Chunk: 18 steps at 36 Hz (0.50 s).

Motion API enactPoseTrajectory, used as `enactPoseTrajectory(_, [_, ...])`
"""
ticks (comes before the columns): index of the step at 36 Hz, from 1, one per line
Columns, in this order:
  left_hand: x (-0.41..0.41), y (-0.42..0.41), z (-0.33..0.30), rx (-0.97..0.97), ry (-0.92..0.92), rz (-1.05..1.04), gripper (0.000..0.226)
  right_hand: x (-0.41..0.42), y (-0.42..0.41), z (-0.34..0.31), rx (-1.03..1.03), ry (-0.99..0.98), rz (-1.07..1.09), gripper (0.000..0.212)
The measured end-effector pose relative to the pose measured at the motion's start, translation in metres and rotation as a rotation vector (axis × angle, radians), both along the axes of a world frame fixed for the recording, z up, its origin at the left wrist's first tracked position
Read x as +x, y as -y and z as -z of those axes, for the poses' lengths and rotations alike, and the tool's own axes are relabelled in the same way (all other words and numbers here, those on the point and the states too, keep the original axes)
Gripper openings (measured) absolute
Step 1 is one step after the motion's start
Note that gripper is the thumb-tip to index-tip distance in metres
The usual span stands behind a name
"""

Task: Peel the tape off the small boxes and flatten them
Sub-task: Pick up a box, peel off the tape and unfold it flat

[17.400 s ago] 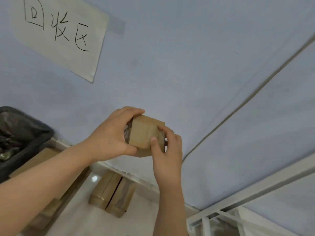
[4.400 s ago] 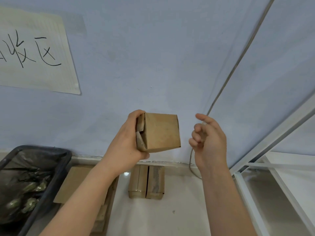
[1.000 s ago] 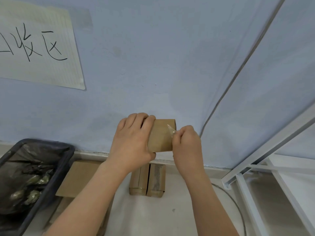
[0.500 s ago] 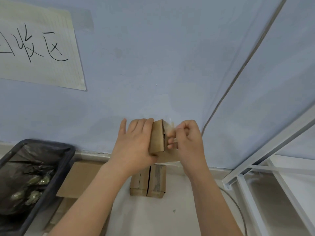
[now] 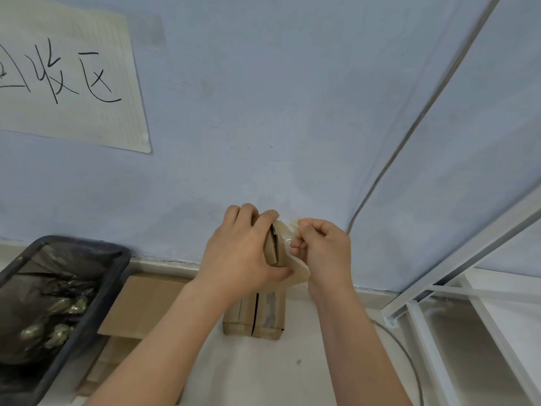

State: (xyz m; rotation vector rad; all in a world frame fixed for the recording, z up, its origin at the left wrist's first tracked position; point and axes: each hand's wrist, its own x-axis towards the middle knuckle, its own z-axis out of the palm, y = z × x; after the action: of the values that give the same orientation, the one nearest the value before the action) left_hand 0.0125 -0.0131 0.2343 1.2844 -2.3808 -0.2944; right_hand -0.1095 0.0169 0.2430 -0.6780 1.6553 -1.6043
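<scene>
My left hand (image 5: 240,250) grips a small brown cardboard box (image 5: 273,250) held in the air in front of the blue wall, fingers curled over its top edge. Most of the box is hidden behind that hand; one end flap stands slightly apart. My right hand (image 5: 322,247) pinches a strip of clear tape (image 5: 288,234) that stretches off the box's right side. Below them, two small taped boxes (image 5: 254,315) lie side by side on the white floor.
A black bin (image 5: 58,303) lined with a dark bag stands at the left. Flattened cardboard (image 5: 140,306) lies between the bin and the floor boxes. A white metal frame (image 5: 439,303) is at the right, with a grey cable (image 5: 409,361) curving beside it. A paper sign (image 5: 67,77) hangs on the wall.
My right hand has drawn the tape strip away from the box toward the right. The left hand has turned the box so that its end flap shows.
</scene>
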Motion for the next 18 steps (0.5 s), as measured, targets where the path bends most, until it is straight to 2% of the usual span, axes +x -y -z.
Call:
enactPoseTrajectory(2, [0.000,-0.001,-0.001,0.019,0.007,0.014,0.087,-0.005,0.003,0.004,0.002,0.014,0.102,0.011])
enactPoseTrajectory(6, [0.000,-0.004,-0.005,0.027,-0.022,0.035,0.087,-0.022,0.010,0.015,0.029,-0.102,0.316,0.014])
enactPoseTrajectory(11, [0.005,-0.003,-0.008,0.039,-0.090,0.029,0.087,-0.061,0.001,0.011,-0.034,0.079,0.564,0.027])
enactPoseTrajectory(15, [0.007,0.000,-0.009,0.049,-0.082,0.047,0.086,-0.071,-0.010,0.003,-0.081,0.353,0.494,0.022])
enactPoseTrajectory(18, [0.006,0.000,-0.006,0.038,-0.045,0.057,0.086,-0.067,-0.008,-0.004,-0.127,0.340,0.419,0.020])
